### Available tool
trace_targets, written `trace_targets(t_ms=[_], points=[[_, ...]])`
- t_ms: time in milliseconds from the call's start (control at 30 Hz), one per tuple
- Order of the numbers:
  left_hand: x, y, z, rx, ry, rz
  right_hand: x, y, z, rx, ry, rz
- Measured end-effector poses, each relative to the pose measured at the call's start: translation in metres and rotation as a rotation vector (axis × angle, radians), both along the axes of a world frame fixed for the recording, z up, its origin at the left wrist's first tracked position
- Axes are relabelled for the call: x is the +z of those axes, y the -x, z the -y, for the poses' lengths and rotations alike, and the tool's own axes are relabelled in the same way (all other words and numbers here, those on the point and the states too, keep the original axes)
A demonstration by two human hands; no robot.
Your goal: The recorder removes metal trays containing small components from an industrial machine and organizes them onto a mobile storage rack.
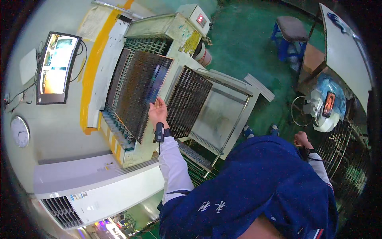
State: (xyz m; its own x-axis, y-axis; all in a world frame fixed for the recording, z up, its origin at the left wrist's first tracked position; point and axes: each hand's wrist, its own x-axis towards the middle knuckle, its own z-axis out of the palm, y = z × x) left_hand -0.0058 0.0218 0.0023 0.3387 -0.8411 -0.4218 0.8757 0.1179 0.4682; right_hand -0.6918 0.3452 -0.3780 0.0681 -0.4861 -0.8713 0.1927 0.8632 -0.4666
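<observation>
My left hand reaches out to a dark flat panel with rows of small repeated shapes and a copper-coloured edge. The fingers are closed on that edge, and the panel stands tilted over a machine bed of rollers. A similar dark panel leans on a metal-framed rack just right of the hand. Beside my body, my right hand is curled into a loose fist, apart from the panels, and no object shows in it.
A control box tops the machine. A bucket and stool stand beyond. On the left are a monitor, clock and white air conditioner. A phone lies on plastic bags near a white table.
</observation>
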Motion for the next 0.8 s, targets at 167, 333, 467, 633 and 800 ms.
trace_targets(t_ms=[167,333,467,633,800], points=[[-0.002,-0.014,-0.004,0.028,0.007,0.034,0.049,-0.023,0.015,0.29,0.24,-0.462],[0.0,-0.008,0.008,-0.008,0.031,0.035,0.019,-0.014,-0.005,0.152,0.227,-0.287],[0.0,-0.019,0.005,-0.017,-0.038,0.089,0.061,-0.027,0.014,0.323,0.218,-0.434],[0.003,-0.02,0.014,-0.149,-0.082,0.197,0.049,-0.023,0.009,0.89,0.784,-0.928],[-0.011,-0.038,-0.012,-0.379,-0.177,0.659,0.08,-0.037,0.033,1.236,0.74,-1.063]])
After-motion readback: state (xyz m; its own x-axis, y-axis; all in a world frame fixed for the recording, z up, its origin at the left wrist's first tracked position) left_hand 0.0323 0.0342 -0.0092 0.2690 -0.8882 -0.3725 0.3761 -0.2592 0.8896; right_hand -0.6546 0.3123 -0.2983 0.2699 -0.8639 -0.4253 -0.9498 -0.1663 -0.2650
